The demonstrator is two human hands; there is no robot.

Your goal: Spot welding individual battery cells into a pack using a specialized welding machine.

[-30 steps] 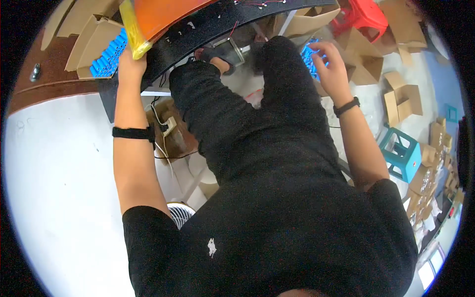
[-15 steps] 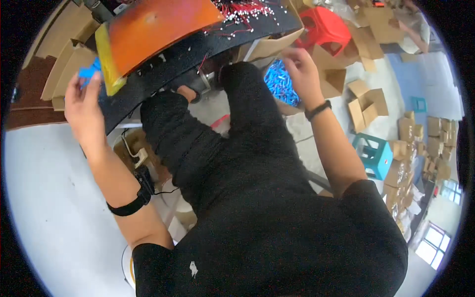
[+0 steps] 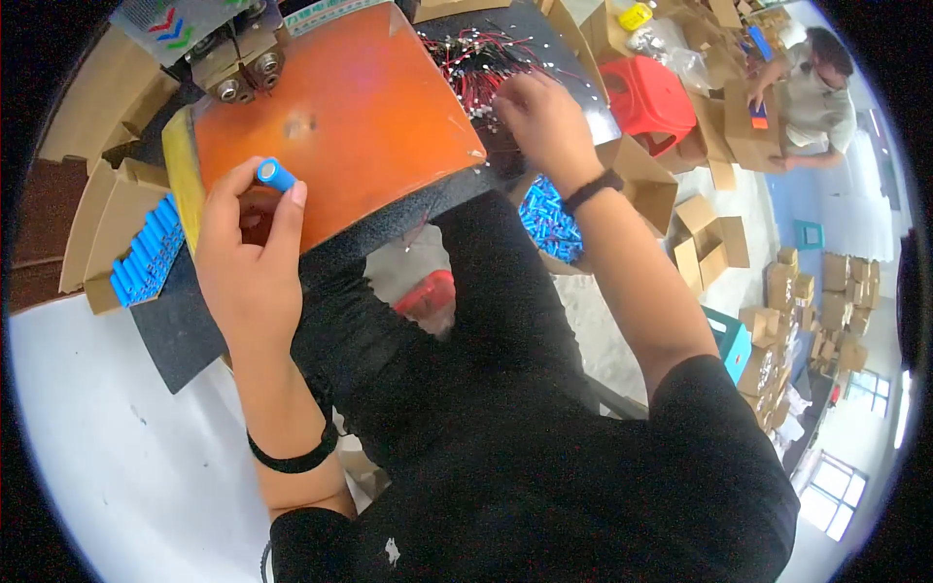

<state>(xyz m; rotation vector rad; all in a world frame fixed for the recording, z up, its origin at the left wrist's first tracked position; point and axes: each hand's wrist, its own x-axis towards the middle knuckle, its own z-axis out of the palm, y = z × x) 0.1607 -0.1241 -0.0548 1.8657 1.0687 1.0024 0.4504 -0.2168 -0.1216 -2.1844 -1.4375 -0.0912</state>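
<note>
A blue cylindrical battery cell (image 3: 276,174) is pinched between the thumb and fingers of my left hand (image 3: 251,262), its metal end facing up. This hand is over the near left part of an orange board (image 3: 360,87) with a yellow left edge. My right hand (image 3: 546,121) reaches to a pile of red and black wires (image 3: 474,68) with white connectors, right of the board. Its fingers are curled together at the pile's near edge; whatever they may hold is hidden. Above the board's far left hangs the metal head (image 3: 236,73) of a machine.
At the left, a cardboard box (image 3: 87,228) holds a row of blue cells (image 3: 148,255). An open box of more blue cells (image 3: 550,222) is below my right wrist. Beyond stand a red stool (image 3: 649,102) and several cartons. A co-worker (image 3: 816,97) handles a box at the far right.
My left hand has come right from the board's left side to above the board with a blue cell. My right hand has gone from above the cell box to the wires. The view has shifted.
</note>
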